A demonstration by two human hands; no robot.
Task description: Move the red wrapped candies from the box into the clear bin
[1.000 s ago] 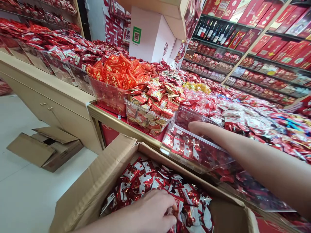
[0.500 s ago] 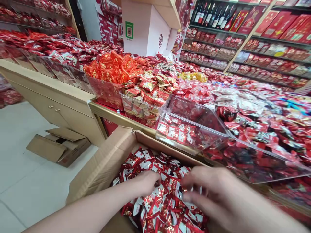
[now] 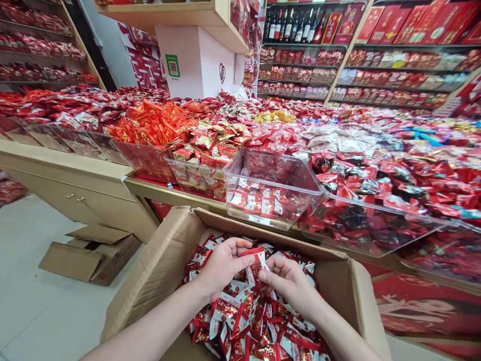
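Faced a shop desk (image 3: 150, 191) crowded with wrapped sweets (image 3: 345, 140), with stocked shelves (image 3: 300, 45) behind. Held one red-and-white packet (image 3: 258, 256) just above the open carton (image 3: 150, 273), near the desk. Pinched its left side between thumb and fingers of the left hand (image 3: 227, 263) and its lower right edge with the right hand (image 3: 293, 286), with neither grip released, probably for keeping so small a packet steady. Saw below many similar packets (image 3: 240, 321), heaped loosely, too many for counting. Noticed at the desk's edge one clear tub (image 3: 296, 205), only partly filled, with matching packets (image 3: 255, 203) lined up in rows, perhaps for showing their faces evenly; could not count these exactly. Counted besides two hands, one packet held, one open carton, and one smaller carton (image 3: 71, 260) on the floor (image 3: 22, 286).
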